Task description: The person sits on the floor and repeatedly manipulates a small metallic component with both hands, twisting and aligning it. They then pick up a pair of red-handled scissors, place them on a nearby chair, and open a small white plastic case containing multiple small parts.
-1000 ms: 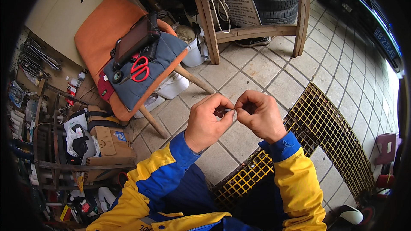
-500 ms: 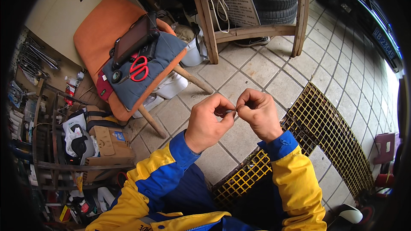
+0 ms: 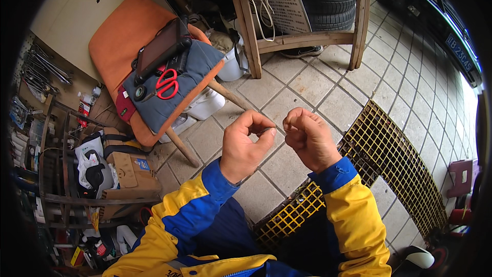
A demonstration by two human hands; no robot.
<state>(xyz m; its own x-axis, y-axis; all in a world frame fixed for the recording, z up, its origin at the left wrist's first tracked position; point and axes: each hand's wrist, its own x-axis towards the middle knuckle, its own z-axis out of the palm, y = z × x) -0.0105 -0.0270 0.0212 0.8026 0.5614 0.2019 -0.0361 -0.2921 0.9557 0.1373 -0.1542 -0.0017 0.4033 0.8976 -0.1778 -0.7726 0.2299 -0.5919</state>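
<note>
My left hand [image 3: 245, 146] is raised over the tiled floor, with thumb and forefinger pinched together. A small dark sliver shows at those fingertips, too small to name. Just to its right, my right hand [image 3: 311, 141] has its fingers curled in and its thumb pressed against them. Whatever it grips, if anything, is hidden. A narrow gap separates the two hands. Nearest to them on the left is an orange chair [image 3: 120, 31] with a grey-blue cushion. On it lie red-handled scissors [image 3: 166, 84], a dark tablet-like device [image 3: 160, 51] and a small round roll [image 3: 139, 92].
A wooden frame [image 3: 307, 41] with hanging cord [image 3: 262, 5] stands ahead, tires [image 3: 333, 0] behind it. Yellow grating [image 3: 394, 154] crosses the floor at right. A cardboard box [image 3: 130, 172] and metal rack [image 3: 64, 138] crowd the left. A dark car [image 3: 435, 15] is at far right.
My hands, whose fingertips were meeting, are now slightly apart. The left has shifted a little left, and the right hand's fingers have curled in more.
</note>
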